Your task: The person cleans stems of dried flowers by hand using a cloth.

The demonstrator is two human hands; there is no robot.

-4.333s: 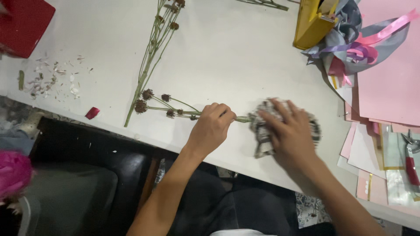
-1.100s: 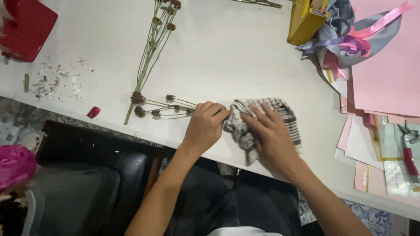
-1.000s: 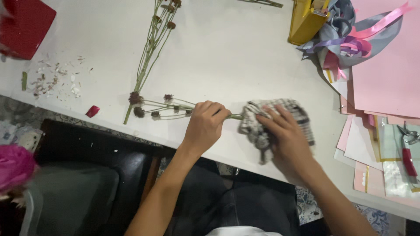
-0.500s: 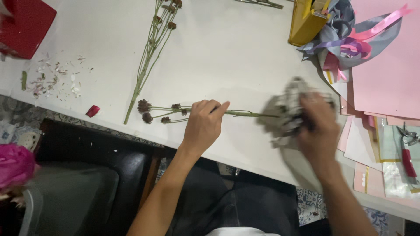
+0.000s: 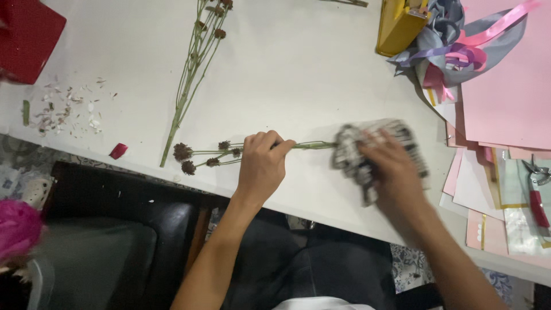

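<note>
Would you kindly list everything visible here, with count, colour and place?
flower stems: one bunch, green with dark red heads, near table edge, under left hand
checked cloth: one, black and white, around stem end
second stem bunch: one, green, upper middle
red box: one, top left
petal scraps: scattered, pale, left
yellow box: one, top
ribbons: several, pink and grey, top right
paper sheets: stack, pink, right
table: one, white
left hand: pinning stems
right hand: gripping cloth

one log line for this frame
left hand: grips flower stem | right hand: holds checked cloth at stem end | surface: white table
</note>
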